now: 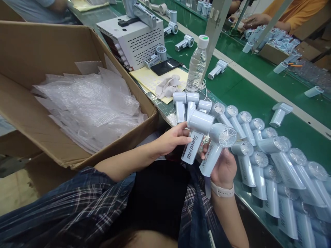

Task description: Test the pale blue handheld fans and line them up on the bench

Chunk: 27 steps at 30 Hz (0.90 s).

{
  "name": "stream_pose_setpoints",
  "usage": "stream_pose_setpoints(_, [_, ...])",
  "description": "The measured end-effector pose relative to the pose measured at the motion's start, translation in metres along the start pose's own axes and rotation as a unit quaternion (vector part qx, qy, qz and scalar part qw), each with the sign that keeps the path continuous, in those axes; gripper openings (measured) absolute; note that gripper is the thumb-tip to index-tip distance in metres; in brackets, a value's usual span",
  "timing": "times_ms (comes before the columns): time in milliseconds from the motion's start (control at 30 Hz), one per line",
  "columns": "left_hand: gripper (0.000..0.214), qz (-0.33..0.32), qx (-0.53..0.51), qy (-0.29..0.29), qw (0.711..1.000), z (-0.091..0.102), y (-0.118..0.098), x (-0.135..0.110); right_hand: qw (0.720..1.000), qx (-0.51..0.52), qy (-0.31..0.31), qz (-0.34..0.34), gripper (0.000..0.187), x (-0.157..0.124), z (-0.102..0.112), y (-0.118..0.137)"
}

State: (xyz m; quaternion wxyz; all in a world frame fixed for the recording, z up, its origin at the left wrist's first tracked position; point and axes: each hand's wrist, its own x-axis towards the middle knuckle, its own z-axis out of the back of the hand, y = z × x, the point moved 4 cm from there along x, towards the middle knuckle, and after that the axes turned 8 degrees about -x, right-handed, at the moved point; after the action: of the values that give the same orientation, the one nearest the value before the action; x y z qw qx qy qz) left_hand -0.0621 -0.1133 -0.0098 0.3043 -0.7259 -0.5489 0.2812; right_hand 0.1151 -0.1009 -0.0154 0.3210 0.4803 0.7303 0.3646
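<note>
My left hand (172, 138) grips a pale blue hand-held fan (194, 137) printed "Speed FAN", fingers wrapped round its handle. My right hand (224, 167), a white watch strap on its wrist, holds a second fan (216, 148) of the same kind by the handle, its clear front grille facing right. The two fans touch side by side above the table edge. Just beyond them lie several more identical fans (261, 151) in rows.
A large cardboard box (31, 51) with clear bubble bags (88, 103) stands at left. A water bottle (197, 63), a white perforated machine (134, 38), yellow paper and a dark phone sit behind. A green conveyor (258, 93) carries loose fans; another person's hands work at top right.
</note>
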Motion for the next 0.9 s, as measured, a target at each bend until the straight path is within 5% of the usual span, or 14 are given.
stream_pose_setpoints(233, [0.07, 0.033, 0.031, -0.016, 0.999, -0.005, -0.006, 0.0, 0.995, -0.01, -0.095, 0.007, 0.034, 0.002, 0.012, 0.0])
stream_pose_setpoints(700, [0.076, 0.053, 0.064, -0.035, 0.996, -0.005, -0.008, 0.001, 0.99, -0.03, -0.129, -0.052, 0.022, 0.005, 0.002, -0.006])
stream_pose_setpoints(900, [0.06, 0.011, 0.144, -0.007, 0.989, -0.004, -0.014, 0.0, 0.985, -0.135, -0.095, 0.05, 0.031, -0.002, 0.013, -0.001])
